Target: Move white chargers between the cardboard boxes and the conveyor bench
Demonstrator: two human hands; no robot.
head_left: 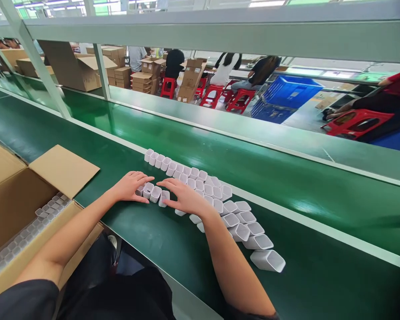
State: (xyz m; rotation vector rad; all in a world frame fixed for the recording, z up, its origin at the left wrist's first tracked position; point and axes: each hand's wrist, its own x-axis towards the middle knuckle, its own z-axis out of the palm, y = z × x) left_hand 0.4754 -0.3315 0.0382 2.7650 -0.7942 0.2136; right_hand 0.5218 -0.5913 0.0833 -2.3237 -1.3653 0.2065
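Small white open-topped plastic cups (pixel 155 194) stand in a short row between my two hands. My left hand (pixel 128 186) curves round the left end of this row, thumb on the near side and fingers on the far side. At the right end, my right hand (pixel 186 198) has its thumb against the last cup (pixel 164 198) and its fingers stretched over the far side. Behind them runs a longer line of similar cups (pixel 171 168). More cups (pixel 242 232) lie tilted to the right of my right wrist, some partly hidden by my forearm.
An open cardboard box (pixel 65 171) at the left holds rows of similar cups (pixel 20 240). The green work surface (pixel 146 229) has a pale strip (pixel 303 220) along it. Beyond the metal frame (pixel 200 33) are cartons, blue crates (pixel 286 93) and several people seated on red stools.
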